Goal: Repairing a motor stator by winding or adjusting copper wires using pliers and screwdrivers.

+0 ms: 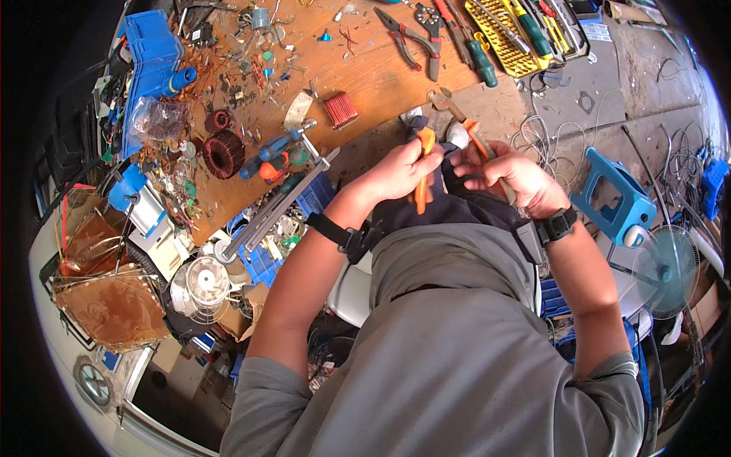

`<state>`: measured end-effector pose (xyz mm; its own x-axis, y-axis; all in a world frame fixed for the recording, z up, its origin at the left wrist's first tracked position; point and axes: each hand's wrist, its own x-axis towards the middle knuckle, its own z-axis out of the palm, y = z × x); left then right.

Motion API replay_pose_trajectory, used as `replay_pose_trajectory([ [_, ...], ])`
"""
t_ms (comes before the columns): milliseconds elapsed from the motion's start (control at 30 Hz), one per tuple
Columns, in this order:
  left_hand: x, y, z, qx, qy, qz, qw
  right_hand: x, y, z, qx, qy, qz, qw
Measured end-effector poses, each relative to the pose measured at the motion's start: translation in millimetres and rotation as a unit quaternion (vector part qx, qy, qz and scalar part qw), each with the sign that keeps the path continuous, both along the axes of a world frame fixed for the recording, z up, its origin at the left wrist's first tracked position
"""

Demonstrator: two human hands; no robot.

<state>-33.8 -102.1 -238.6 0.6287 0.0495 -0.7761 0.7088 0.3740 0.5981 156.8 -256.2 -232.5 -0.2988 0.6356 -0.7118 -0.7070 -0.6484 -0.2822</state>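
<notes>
My left hand (403,167) grips an orange handle (421,194) of a metal-headed hand tool (444,99) held upright over my dark-trousered lap. My right hand (512,171) has its fingers round another orange-and-metal handle (477,139), angled apart from the first. The two seem to meet at the metal head, though I cannot tell for sure. Past the tool, on the wooden bench (289,46), lie a red finned part (340,109), open pliers (411,46) and a green-handled tool (481,61). Beside my left hand are screwdrivers (274,156) and a long metal clamp (266,209).
A copper coil (223,154), blue bins (148,53) and scraps crowd the bench's left. A yellow tool case (506,34) sits at the back right. A blue plastic stool (613,198), tangled cables (544,148) and a fan (662,270) are on my right.
</notes>
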Motion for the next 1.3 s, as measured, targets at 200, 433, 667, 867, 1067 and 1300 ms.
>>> replay_pose_trajectory([
  [200,-30,-2,-31,0.537,0.103,0.143,0.825,4,-6,3,0.109,0.082,-0.157,0.978],
  [433,-19,24,-49,0.643,0.186,-0.007,0.743,13,-28,-11,0.087,0.024,-0.114,0.989],
  [667,-2,12,-31,0.695,0.009,-0.071,0.715,8,-44,-15,0.078,-0.019,-0.081,0.993],
  [867,-5,56,-54,0.628,0.032,-0.108,0.770,12,-44,-20,0.113,-0.064,-0.087,0.988],
  [1067,15,77,-66,0.619,0.108,-0.178,0.757,4,-22,-22,0.116,0.008,-0.156,0.981],
  [1300,17,83,-87,0.606,-0.020,-0.017,0.795,2,-24,-67,0.162,0.013,-0.109,0.981],
])
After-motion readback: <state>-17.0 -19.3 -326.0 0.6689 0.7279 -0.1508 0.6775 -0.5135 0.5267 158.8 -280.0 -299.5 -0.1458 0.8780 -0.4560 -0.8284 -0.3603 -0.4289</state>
